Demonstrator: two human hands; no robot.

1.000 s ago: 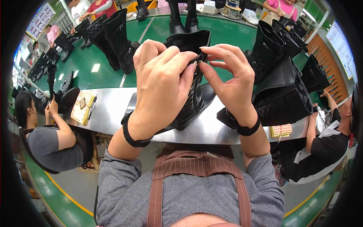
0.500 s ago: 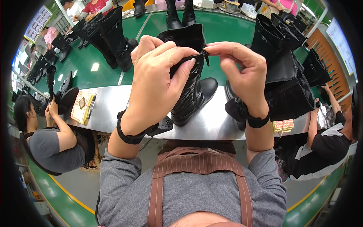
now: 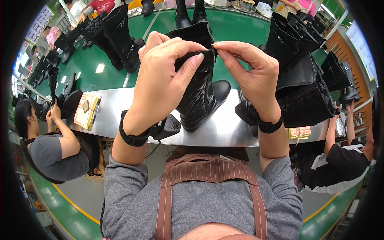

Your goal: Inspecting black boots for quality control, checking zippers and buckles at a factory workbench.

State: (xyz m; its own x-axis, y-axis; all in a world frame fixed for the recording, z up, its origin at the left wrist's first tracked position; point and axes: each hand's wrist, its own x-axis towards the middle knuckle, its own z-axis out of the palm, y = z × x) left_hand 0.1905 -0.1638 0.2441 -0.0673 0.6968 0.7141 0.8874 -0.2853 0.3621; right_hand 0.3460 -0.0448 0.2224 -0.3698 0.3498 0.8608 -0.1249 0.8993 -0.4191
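Observation:
A black tall boot (image 3: 200, 96) with a quilted shaft stands upright on the steel strip before me, its toe pointing right. My left hand (image 3: 164, 76) pinches the top edge of its shaft between thumb and forefinger. Close beside it, my right hand (image 3: 254, 70) is closed in a pinch at the top of the opening's side edge. A small dark zipper pull (image 3: 215, 58) hangs just below those right fingertips. Part of the shaft lies hidden behind my left hand.
Pairs of black boots (image 3: 122, 40) stand on the green table (image 3: 168, 76) at left, with more boots (image 3: 284, 40) at right. A black open-topped leather item (image 3: 306, 92) lies near my right wrist. Yellow card stacks (image 3: 86, 110) rest on the steel strip (image 3: 120, 104). Co-workers sit on both sides.
Both hands and the boot's top have shifted slightly left. My right fingertips have risen a little along the edge. At far right, a co-worker's hands now reach up to a boot.

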